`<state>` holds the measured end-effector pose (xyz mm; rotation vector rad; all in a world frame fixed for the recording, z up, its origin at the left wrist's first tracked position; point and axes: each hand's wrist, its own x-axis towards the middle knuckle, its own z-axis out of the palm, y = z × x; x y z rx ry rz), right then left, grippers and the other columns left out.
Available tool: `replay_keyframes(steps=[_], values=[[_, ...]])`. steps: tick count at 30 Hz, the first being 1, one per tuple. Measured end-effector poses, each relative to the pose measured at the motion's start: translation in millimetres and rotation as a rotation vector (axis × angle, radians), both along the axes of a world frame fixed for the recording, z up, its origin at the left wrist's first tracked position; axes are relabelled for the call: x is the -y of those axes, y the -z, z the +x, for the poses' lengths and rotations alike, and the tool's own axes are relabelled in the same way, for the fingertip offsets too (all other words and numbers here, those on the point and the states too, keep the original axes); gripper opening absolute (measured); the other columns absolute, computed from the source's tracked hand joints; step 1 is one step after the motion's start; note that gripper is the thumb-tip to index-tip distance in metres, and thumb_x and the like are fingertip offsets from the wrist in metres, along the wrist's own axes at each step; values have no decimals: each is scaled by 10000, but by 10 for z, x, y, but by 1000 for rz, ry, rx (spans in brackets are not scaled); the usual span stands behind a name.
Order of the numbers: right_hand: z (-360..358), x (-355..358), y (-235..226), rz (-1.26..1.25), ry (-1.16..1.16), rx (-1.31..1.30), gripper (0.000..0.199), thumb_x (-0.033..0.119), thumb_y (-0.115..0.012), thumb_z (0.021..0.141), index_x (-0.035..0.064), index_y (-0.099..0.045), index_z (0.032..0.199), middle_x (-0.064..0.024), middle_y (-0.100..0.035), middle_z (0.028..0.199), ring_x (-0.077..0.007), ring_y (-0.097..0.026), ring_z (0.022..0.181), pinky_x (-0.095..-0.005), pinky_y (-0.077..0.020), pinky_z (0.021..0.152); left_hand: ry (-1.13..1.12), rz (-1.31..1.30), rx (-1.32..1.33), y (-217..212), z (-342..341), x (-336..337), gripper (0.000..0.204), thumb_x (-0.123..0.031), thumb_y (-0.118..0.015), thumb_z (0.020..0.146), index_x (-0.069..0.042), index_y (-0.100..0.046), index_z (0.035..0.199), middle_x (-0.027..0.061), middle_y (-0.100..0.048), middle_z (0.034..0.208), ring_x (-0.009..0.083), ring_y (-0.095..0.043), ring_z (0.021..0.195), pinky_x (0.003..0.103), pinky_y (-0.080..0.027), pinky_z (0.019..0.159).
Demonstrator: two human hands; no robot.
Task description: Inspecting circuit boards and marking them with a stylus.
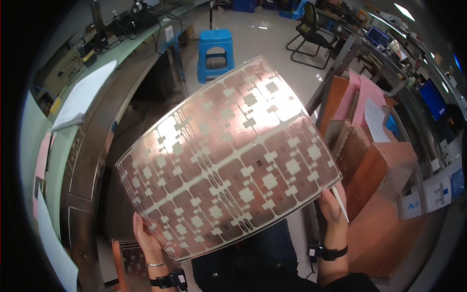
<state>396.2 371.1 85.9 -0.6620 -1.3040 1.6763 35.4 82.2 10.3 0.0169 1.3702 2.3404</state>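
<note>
I hold a large thin copper-coloured sheet (228,155), patterned with pale square and rectangular patches, up in front of me, tilted and slightly bowed. My left hand (146,238) grips its lower left edge from behind. My right hand (332,202) grips its lower right edge and also holds a slim white stick (340,202) between the fingers. Both wrists carry black bands. The sheet hides most of my fingers.
A blue plastic stool (215,51) stands on the floor ahead. A long curved workbench (97,126) with white papers (80,97) runs along the left. Stacks of copper sheets and pink sheets (369,160) sit at right. More patterned sheets (131,258) lie below my left hand. A black chair (311,36) stands far back.
</note>
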Motion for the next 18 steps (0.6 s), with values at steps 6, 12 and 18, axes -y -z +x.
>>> replay_keyframes(steps=[6,12,18], values=[[67,-36,147,-71,-3,-49,528,105,-588,840,-4,-392,1318,-72,-501,1190,-164,-465,1077,-288,-334,943,-51,45,-66,6,48,12,254,-144,-430,961,-18,-516,1163,52,-609,1050,109,-592,886,239,-491,767],[27,-35,210,-71,65,-21,525,91,-583,835,10,-398,1319,-66,-484,1214,-165,-443,1095,-291,-327,949,-44,85,-94,-86,86,-41,293,-156,-360,964,-2,-483,1180,90,-572,1125,177,-557,1039,315,-452,898],[-63,-12,253,-86,116,-52,525,111,-593,835,39,-394,1315,-67,-497,1193,-189,-469,1094,-317,-363,946,-71,124,-69,-105,92,7,295,-139,-381,936,-6,-487,1176,90,-571,1123,174,-546,1052,321,-449,907]])
